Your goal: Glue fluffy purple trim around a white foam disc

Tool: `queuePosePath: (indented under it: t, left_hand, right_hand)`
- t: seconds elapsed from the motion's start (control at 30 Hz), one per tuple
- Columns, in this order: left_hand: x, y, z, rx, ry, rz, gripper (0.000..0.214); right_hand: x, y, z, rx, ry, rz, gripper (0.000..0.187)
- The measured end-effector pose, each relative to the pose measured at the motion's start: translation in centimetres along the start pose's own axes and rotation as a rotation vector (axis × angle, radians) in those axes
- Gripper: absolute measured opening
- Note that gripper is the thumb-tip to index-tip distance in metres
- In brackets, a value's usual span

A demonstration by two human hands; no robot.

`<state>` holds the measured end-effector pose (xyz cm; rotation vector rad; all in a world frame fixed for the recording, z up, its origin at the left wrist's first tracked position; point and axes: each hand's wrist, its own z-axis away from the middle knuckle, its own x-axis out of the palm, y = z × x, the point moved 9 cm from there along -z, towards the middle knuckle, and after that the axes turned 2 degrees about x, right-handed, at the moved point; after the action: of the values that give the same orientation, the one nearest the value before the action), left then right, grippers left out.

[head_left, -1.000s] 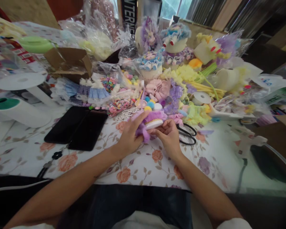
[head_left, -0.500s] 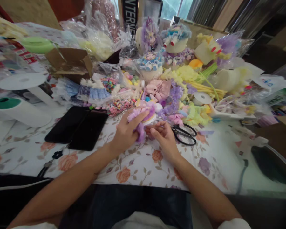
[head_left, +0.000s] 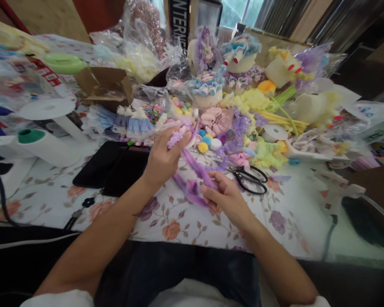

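Note:
My left hand (head_left: pixel 161 160) is raised over the table, its fingers closed on a bundle of purple frilly ribbon (head_left: pixel 178 137). From that bundle a purple ribbon strip (head_left: pixel 196 169) runs down and right to my right hand (head_left: pixel 225 197), which pinches its lower end just above the floral tablecloth (head_left: pixel 192 221). Black scissors (head_left: pixel 250 179) lie on the cloth right of my right hand. Small pompoms (head_left: pixel 203 147) lie just beyond the ribbon.
Two black phones (head_left: pixel 113 168) lie left of my left hand. White ribbon spools (head_left: pixel 48 147) stand at the far left. Piles of coloured trims, decorated cups (head_left: pixel 208 87) and plastic bags fill the back of the table. A cardboard box (head_left: pixel 104 83) sits back left.
My left hand has lifted the purple bundle up and away. My right hand has pulled back toward me, drawing out a length of ribbon between the two hands.

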<state>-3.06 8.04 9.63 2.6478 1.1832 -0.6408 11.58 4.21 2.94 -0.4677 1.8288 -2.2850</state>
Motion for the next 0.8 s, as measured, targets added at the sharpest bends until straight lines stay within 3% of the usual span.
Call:
queuePosePath:
  t: [0.07, 0.17, 0.27, 0.4, 0.5, 0.57, 0.67, 0.73, 0.8]
  left_hand:
    - [-0.4, -0.9, 0.2, -0.056, 0.014, 0.025, 0.048]
    - [-0.6, -1.4, 0.3, -0.111, 0.016, 0.083, 0.042]
    - [-0.7, -0.9, 0.2, -0.103, 0.014, 0.062, 0.040]
    - [-1.0, -0.2, -0.1, -0.064, 0.033, 0.003, 0.042]
    - [-1.2, 0.1, -0.2, -0.041, 0.056, 0.016, 0.043]
    - [-1.2, 0.2, -0.1, -0.036, 0.066, 0.047, 0.042]
    - [-1.0, 0.5, 0.0, -0.023, 0.061, 0.056, 0.043]
    - [-0.9, 0.8, 0.0, -0.001, 0.054, 0.063, 0.044]
    - [-0.9, 1.1, 0.0, 0.031, 0.051, 0.066, 0.046]
  right_hand:
    - [-0.9, -0.6, 1.7, 0.020, -0.078, 0.179, 0.021]
    - [-2.9, -1.0, 3.9, 0.066, -0.263, 0.502, 0.031]
    - [-6.6, -0.9, 5.0, 0.173, -0.408, 0.772, 0.041]
    - [-13.8, -2.2, 4.2, 0.290, -0.188, 1.019, 0.051]
    - [-15.6, -3.4, 3.5, 0.267, -0.050, 1.189, 0.051]
    - [-14.4, -5.0, 3.0, 0.094, 0.095, 1.278, 0.044]
    - [-9.8, -6.6, 2.3, -0.200, 0.286, 1.150, 0.027]
    - [-5.6, -6.7, 1.7, -0.404, 0.305, 0.925, 0.020]
    - [-1.7, -5.9, 0.5, -0.501, 0.271, 0.758, 0.021]
